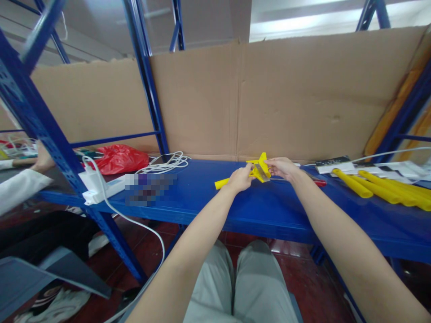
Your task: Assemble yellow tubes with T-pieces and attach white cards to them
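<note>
Over the blue shelf top (202, 197), both my hands are on a yellow plastic piece (263, 161) with pointed parts and a flat greyish plate across its middle. My left hand (240, 178) is closed round its left side, and a yellow tube (221, 184) sticks out on the far side of that hand; whether the two are joined is hidden. From the right, my right hand (283, 167) pinches the piece's edge with bent fingers. Beneath my right wrist lies a thin tool with a red handle (319, 182), partly covered by the forearm.
Several yellow tubes (387, 190) lie at the right beside papers and a black-and-white box (333, 164). Leftward are a white power strip (114, 185), coiled white cable (168, 162) and a red plastic bag (123, 159). Cardboard (303, 98) backs the shelf. Another person's hand (43, 157) shows at far left.
</note>
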The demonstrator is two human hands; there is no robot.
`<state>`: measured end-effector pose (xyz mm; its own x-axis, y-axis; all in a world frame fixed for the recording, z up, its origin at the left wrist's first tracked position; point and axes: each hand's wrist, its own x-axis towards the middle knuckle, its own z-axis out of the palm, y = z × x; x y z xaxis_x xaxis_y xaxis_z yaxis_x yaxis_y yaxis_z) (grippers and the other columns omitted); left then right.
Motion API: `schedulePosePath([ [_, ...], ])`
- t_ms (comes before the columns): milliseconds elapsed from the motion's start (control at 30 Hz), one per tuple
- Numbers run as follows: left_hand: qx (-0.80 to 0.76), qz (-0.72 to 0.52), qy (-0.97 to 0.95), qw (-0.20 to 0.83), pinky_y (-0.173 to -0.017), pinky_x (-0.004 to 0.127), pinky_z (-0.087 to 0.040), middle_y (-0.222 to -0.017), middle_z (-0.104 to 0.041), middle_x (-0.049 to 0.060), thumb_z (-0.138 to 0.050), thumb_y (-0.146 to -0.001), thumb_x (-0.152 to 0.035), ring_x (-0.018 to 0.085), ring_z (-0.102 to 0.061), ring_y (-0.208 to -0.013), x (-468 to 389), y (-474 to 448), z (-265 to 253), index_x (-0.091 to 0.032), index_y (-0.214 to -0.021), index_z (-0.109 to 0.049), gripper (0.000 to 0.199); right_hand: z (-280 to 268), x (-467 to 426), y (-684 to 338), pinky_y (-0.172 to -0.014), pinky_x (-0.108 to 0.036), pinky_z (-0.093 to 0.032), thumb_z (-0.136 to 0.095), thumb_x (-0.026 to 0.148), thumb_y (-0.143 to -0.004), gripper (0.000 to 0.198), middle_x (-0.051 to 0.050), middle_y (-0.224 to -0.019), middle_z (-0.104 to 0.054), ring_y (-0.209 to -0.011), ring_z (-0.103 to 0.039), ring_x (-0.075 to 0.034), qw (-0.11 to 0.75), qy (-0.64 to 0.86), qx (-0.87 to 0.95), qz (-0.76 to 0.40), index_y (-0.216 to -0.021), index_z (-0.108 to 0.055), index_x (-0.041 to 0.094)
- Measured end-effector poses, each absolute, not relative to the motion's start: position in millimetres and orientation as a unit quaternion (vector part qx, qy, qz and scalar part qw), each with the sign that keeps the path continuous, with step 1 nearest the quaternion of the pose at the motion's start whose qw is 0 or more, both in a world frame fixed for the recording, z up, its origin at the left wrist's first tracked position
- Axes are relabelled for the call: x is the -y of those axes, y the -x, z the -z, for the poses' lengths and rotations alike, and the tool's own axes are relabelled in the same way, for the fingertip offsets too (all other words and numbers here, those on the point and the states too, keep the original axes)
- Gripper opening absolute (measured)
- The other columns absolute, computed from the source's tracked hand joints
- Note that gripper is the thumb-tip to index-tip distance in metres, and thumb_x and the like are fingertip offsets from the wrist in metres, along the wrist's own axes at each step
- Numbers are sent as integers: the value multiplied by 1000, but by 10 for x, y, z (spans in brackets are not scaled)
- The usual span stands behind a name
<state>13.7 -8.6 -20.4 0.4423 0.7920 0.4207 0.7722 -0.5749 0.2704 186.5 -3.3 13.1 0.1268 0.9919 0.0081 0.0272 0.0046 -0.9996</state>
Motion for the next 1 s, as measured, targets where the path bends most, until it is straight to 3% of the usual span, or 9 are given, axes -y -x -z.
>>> schedulePosePath([
  [233,-453,-250,-855,19,-89,33,-49,-117,-68,11,-57,-91,-23,25,-63,-112,54,-134,224,-19,-123,-45,35,-128,88,-1798,-37,-18,-23,-70,15,-77,27,7,-40,-39,-37,-30,-4,457,603,547,-358,-56,-53,14],
  [367,-450,-253,-856,20,-90,33,-49,-117,-67,12,-57,-91,-23,25,-63,-112,35,-133,236,-19,-123,-44,35,-127,117,-1762,-38,-19,-20,-70,19,-77,29,8,-39,-34,-37,-27,-3,423,620,581,-315,-55,-52,15],
  [700,-457,-256,-851,25,-90,34,-49,-114,-68,13,-59,-89,-24,26,-63,-111,43,-131,234,-19,-124,-45,38,-156,179,-1689,-39,-19,-21,-61,13,-80,22,7,-41,-38,-39,-30,-4,400,645,588,-279,-59,-56,14],
  [1000,-461,-259,-848,27,-89,32,-49,-115,-68,11,-60,-89,-25,24,-64,-110,47,-125,224,-21,-125,-45,39,-137,167,-1724,-37,-19,-17,-72,20,-71,23,7,-39,-35,-37,-27,-4,405,621,600,-301,-55,-56,15],
])
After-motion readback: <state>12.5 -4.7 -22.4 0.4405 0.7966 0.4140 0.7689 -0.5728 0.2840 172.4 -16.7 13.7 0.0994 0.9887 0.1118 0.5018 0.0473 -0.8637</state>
